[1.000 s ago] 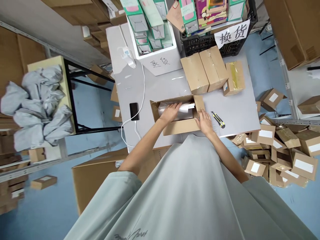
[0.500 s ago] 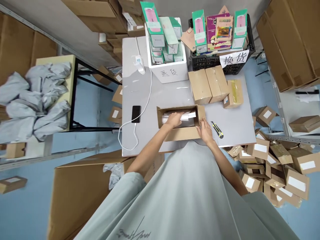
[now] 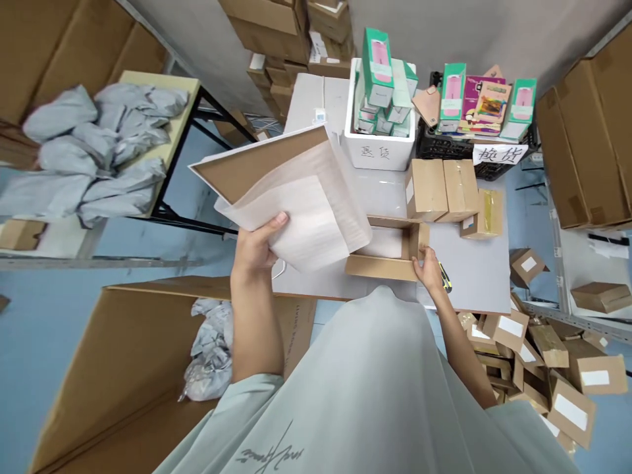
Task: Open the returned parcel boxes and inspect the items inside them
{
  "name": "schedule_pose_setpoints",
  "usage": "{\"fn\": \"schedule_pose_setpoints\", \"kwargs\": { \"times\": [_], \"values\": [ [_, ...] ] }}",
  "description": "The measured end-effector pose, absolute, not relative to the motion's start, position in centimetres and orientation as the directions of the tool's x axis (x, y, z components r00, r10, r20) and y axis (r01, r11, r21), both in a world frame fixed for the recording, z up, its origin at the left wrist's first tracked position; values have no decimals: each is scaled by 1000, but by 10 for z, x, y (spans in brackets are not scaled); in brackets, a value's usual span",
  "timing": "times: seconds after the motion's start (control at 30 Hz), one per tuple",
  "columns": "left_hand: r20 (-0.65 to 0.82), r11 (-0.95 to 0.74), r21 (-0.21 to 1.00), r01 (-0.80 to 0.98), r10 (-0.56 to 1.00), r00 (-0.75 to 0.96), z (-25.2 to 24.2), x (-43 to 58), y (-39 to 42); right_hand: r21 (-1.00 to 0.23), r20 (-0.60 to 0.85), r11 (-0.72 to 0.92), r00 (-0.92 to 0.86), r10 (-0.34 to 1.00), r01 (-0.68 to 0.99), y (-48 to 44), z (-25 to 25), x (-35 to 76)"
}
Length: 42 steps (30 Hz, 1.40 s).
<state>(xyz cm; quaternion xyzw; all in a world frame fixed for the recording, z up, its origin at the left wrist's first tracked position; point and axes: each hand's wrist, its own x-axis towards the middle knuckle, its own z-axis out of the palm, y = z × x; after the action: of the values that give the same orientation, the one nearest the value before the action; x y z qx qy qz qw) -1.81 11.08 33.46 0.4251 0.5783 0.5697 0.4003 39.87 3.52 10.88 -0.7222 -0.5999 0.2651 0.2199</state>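
Observation:
My left hand (image 3: 257, 249) is raised left of the open box, its thumb and fingers closed on a bundle of white foam sheets (image 3: 311, 220) with a brown, white-edged board (image 3: 266, 164) behind them. The bundle hangs over the table's left part and hides the phone. My right hand (image 3: 428, 268) is at the right end of the open cardboard box (image 3: 381, 266), thumb and fingers on its edge. Something flat and white (image 3: 385, 243) lies inside that box. A yellow and black cutter (image 3: 446, 278) is just right of my right hand, partly covered by it.
Behind stand a white foam box (image 3: 380, 153) with green cartons, a black crate (image 3: 437, 141) with books, and closed brown boxes (image 3: 427, 191). Grey bags (image 3: 69, 155) lie on the left table. A large carton (image 3: 108, 349) is at the lower left, piled boxes (image 3: 567, 401) lower right.
My left hand has come up out of the box and moved left, bringing the white sheets and board with it. My right hand stays at the box's right end. The view has shifted left.

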Motion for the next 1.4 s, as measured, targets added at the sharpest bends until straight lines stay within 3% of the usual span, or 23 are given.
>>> {"fn": "schedule_pose_setpoints", "kwargs": {
  "times": [0.17,0.4,0.57,0.67,0.83,0.97,1.07,1.13,1.2,1.4],
  "values": [
    [-69,67,998,-18,906,-418,300,-58,110,-471,-238,-346,261,936,811,54,122,385],
    [-472,445,881,-159,814,-340,207,-87,126,-327,-312,-389,290,905,862,55,138,375],
    [-695,685,719,-118,703,-153,144,-64,137,-344,-271,-402,320,908,849,38,146,377],
    [-753,757,652,-35,643,-139,119,-39,134,-397,-240,-442,374,896,804,21,149,378],
    [-694,735,663,145,675,-251,103,-20,128,-520,-215,-524,490,845,675,-20,153,393],
    [-417,564,694,448,822,-388,110,-1,134,-616,-195,-567,592,782,546,-60,155,411],
    [-329,326,803,500,941,-85,131,42,129,-675,-191,-587,663,724,447,-87,155,425],
    [-284,161,900,405,922,265,150,86,117,-687,-190,-608,710,678,397,-103,155,436],
    [-175,7,949,316,844,507,167,135,102,-677,-183,-639,757,627,366,-118,154,449],
    [-121,-81,968,239,685,719,170,276,74,-573,-160,-785,907,390,236,-167,148,508]
  ]
}}
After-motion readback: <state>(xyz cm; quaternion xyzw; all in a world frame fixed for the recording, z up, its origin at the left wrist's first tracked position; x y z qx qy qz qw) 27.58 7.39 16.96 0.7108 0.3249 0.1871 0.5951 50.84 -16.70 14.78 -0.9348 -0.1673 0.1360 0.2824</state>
